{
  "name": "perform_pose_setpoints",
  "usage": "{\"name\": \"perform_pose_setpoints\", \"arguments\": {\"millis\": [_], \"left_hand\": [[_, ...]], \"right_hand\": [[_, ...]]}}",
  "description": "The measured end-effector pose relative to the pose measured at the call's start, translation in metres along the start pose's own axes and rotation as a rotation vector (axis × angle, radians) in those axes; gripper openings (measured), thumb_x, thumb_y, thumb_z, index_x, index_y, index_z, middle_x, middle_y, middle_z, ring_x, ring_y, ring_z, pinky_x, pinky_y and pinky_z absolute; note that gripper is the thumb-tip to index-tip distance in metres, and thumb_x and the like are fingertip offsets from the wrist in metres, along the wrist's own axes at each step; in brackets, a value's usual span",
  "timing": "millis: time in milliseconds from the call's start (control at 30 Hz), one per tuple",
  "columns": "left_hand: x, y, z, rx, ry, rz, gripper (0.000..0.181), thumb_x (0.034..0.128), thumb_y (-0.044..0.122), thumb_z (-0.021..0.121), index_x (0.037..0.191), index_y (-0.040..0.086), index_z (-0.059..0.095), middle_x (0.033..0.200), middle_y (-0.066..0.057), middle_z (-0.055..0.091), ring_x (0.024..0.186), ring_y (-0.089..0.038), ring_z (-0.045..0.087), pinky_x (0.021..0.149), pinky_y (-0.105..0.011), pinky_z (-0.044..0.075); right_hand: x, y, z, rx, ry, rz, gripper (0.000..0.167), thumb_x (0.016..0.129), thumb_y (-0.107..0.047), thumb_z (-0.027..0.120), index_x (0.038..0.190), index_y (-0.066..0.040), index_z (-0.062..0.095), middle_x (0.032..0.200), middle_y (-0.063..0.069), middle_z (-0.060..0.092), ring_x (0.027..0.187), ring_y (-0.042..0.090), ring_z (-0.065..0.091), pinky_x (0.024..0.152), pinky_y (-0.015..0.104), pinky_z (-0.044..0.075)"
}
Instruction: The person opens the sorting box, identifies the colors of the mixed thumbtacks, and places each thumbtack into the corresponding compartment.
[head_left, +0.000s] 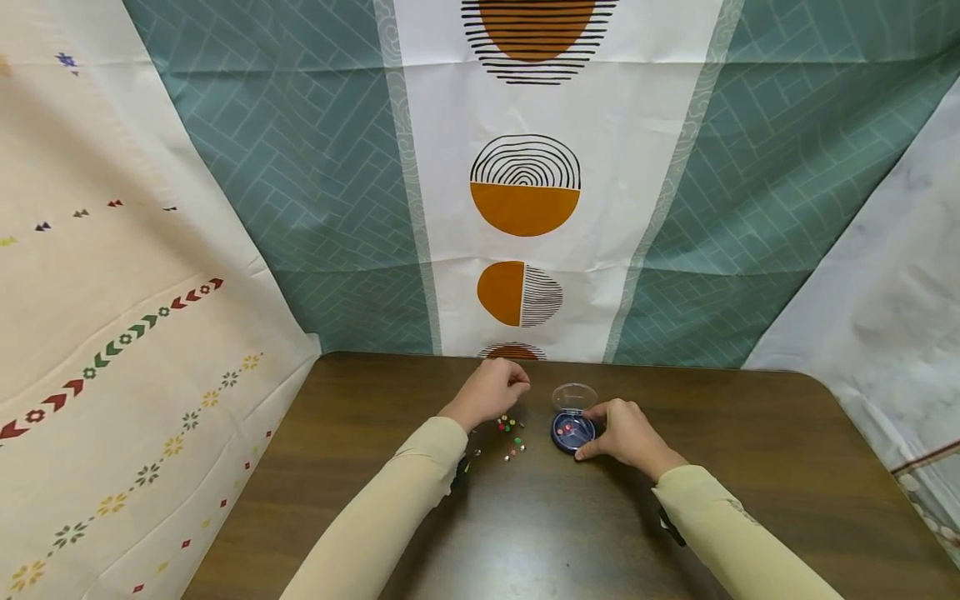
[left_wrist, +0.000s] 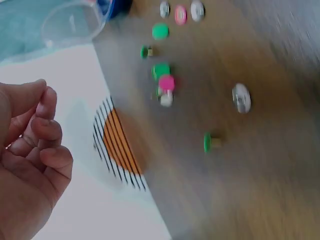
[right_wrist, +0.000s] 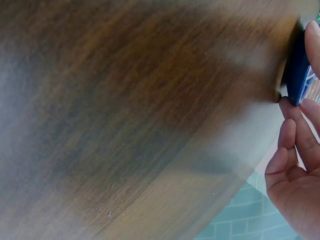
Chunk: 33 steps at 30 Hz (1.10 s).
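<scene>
My left hand (head_left: 489, 390) hovers over the back of the table, just left of the round case. Its thumb and index fingertips meet, the other fingers curl, and nothing shows between them in the left wrist view. Below and beside it lie several small stud-like pieces, such as a green one (left_wrist: 160, 31), a pink one (left_wrist: 166, 83) and a silver one (left_wrist: 242, 98). With thumb and fingers at its right side, my right hand (head_left: 628, 435) holds the blue round case (head_left: 557, 440) on the table. The case's clear lid (head_left: 575, 396) stands raised, and a few reddish pieces (head_left: 564, 429) sit inside.
The brown wooden table (head_left: 525, 533) ends at the back against a patterned hanging cloth (head_left: 525, 250). More cloth hangs at the left (head_left: 135, 375) and right (head_left: 885, 275). One green-headed piece (left_wrist: 209, 142) lies apart from the group.
</scene>
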<state>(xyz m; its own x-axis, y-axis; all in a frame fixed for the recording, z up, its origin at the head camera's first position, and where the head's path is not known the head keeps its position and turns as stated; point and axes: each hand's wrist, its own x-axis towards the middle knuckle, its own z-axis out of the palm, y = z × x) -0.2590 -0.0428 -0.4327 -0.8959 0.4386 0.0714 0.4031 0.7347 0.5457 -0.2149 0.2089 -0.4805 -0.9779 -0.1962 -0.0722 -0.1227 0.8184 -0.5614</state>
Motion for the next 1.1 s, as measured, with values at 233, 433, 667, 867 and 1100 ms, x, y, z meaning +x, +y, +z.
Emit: {"name": "perform_pose_setpoints", "arguments": {"millis": [233,433,667,867,1100], "left_hand": [[-0.012,-0.025,-0.011,0.047,-0.016,-0.023,0.013,0.0892,0.023,0.063,0.091,0.015,0.073,0.085,0.007,0.068,0.07,-0.005,0.059,0.067,-0.024,0.049],[-0.025,-0.036,-0.007,0.078,-0.105,-0.048,0.012,0.0871,0.022,0.066,0.087,0.014,0.074,0.078,0.008,0.069,0.06,-0.005,0.056,0.057,-0.022,0.047],[-0.034,-0.037,0.003,0.118,-0.139,-0.051,0.009,0.085,0.022,0.068,0.083,0.016,0.075,0.075,0.011,0.068,0.063,-0.005,0.055,0.061,-0.022,0.046],[-0.033,-0.038,0.011,0.158,-0.142,-0.051,0.009,0.0848,0.024,0.069,0.081,0.018,0.075,0.075,0.014,0.067,0.066,-0.004,0.056,0.063,-0.024,0.046],[-0.032,-0.039,0.012,0.172,-0.152,-0.054,0.008,0.0832,0.026,0.071,0.081,0.02,0.075,0.076,0.014,0.067,0.068,-0.004,0.056,0.063,-0.023,0.047]], "right_hand": [[-0.001,-0.001,0.0,-0.016,-0.007,0.014,0.076,0.048,-0.046,0.089,0.112,-0.011,0.069,0.111,0.008,0.069,0.104,0.025,0.062,0.091,0.047,0.047],[-0.001,-0.002,-0.001,-0.013,-0.004,0.019,0.075,0.048,-0.045,0.089,0.112,-0.011,0.069,0.111,0.009,0.069,0.104,0.024,0.062,0.092,0.046,0.047],[-0.001,-0.001,0.001,-0.019,0.002,0.005,0.073,0.048,-0.044,0.09,0.11,-0.011,0.07,0.108,0.007,0.07,0.102,0.022,0.062,0.091,0.046,0.048],[-0.001,0.0,0.001,-0.011,0.002,0.013,0.074,0.047,-0.045,0.09,0.11,-0.011,0.07,0.108,0.006,0.07,0.101,0.021,0.063,0.09,0.045,0.048],[0.0,0.0,0.002,-0.009,0.0,0.011,0.076,0.046,-0.045,0.09,0.111,-0.012,0.069,0.109,0.005,0.07,0.103,0.02,0.062,0.09,0.044,0.049]]}}
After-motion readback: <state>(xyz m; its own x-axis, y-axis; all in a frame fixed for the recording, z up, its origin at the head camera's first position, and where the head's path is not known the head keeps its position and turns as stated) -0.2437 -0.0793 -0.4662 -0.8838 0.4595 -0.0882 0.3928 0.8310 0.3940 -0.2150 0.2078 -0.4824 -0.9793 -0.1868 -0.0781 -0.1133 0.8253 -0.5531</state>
